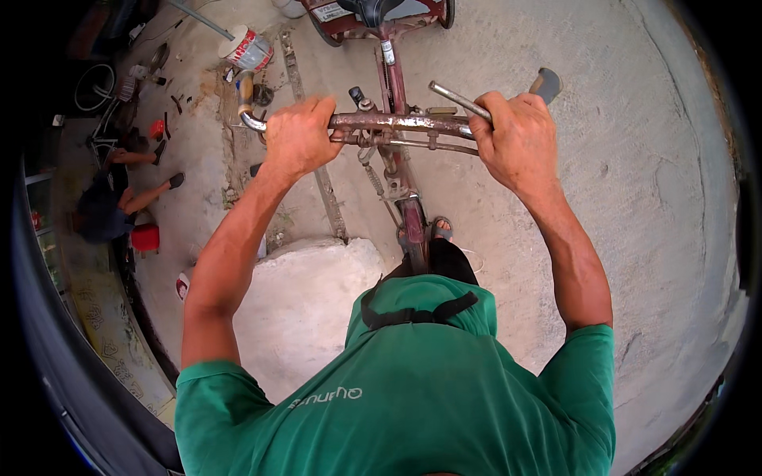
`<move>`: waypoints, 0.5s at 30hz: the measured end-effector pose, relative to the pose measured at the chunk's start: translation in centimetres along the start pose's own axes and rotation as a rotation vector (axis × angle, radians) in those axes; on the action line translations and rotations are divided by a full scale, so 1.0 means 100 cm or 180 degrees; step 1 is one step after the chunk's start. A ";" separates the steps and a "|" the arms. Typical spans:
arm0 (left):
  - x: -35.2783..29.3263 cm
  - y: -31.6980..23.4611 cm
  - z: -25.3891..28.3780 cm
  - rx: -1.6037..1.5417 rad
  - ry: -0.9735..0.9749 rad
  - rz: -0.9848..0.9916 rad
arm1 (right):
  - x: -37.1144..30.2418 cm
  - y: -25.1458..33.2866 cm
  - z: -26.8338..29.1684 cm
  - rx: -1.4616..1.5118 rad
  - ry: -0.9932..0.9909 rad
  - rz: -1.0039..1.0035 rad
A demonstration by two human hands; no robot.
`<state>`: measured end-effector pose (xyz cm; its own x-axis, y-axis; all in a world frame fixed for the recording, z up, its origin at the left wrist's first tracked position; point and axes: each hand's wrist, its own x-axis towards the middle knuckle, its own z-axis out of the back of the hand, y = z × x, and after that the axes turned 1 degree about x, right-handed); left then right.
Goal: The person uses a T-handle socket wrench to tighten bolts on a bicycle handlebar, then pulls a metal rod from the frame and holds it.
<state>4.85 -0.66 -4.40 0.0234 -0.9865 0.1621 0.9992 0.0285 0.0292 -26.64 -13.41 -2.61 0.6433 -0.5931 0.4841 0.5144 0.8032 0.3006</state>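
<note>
A rusty bicycle handlebar crosses in front of me, worn to bare metal in places. My left hand is wrapped round its left part, beside the bend that leads to a worn tan and grey grip. Round the right part closes my right hand, with a grey grip showing beyond the knuckles. A short metal rod juts from under the right fingers; whether it belongs to the handlebar is hidden. Below the bar run thin brake rods. The front wheel points toward my body.
A dark saddle and red rear frame are at the top. A white and red bucket stands at the upper left. Another person sits at far left near a red stool. A pale concrete block lies beside me.
</note>
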 end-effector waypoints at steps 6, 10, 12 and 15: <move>0.007 -0.063 0.056 0.0121 0.1579 0.1097 | 0.062 -0.079 -0.071 0.0326 0.0112 0.0121; 0.012 -0.056 0.061 -0.0135 0.2116 0.1131 | 0.092 -0.079 -0.094 0.0331 0.0319 0.0292; 0.018 -0.050 0.057 -0.0355 0.2222 0.1127 | 0.085 -0.074 -0.088 0.0285 0.0339 0.0092; 0.023 -0.037 0.051 -0.0654 0.2156 0.0887 | 0.067 -0.064 -0.070 0.0199 0.0106 -0.0023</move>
<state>1.07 -2.21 0.85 0.2249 -0.8325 -0.5063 0.9379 0.3258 -0.1190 -21.62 -22.95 -7.06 0.6587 -0.5995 0.4546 0.4833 0.8002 0.3551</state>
